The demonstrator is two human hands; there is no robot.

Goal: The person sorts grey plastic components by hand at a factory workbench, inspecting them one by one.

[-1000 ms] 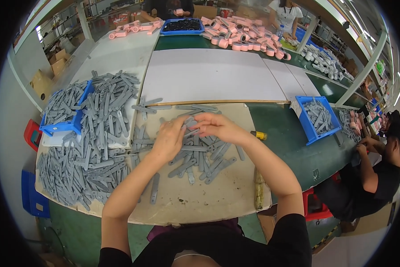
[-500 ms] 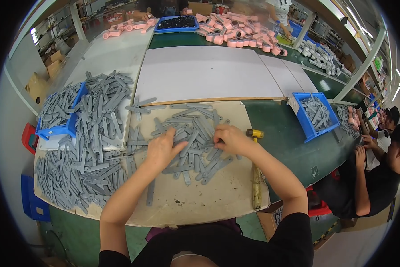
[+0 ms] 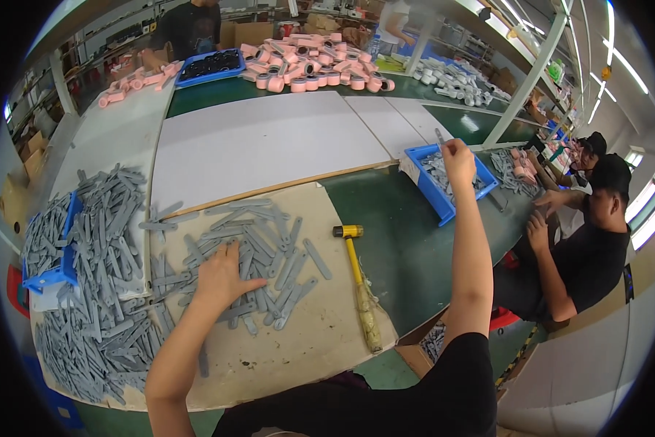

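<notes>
My right hand point(image 3: 459, 162) is stretched out to the far right, fingers closed on one end of a grey plastic strip point(image 3: 439, 136), which it holds up over a blue bin point(image 3: 439, 202) with many similar strips inside. My left hand point(image 3: 222, 278) rests on a loose pile of flat grey strips point(image 3: 265, 244), thumb spread from the fingers, with no strip visibly gripped. Its fingertips touch the pile. The pile lies on a beige board point(image 3: 283, 357) in front of me.
A yellow-headed mallet point(image 3: 358, 280) lies right of the pile. More strips heap at the left around another blue bin point(image 3: 70, 247). Pink housings point(image 3: 313, 65) and a blue tray of black parts point(image 3: 211, 67) stand at the back. A co-worker point(image 3: 582, 247) sits at the right.
My right hand has gone from the pile to above the right blue bin, carrying a strip. My left hand remains at the pile, its fingers more spread. The view has swung right.
</notes>
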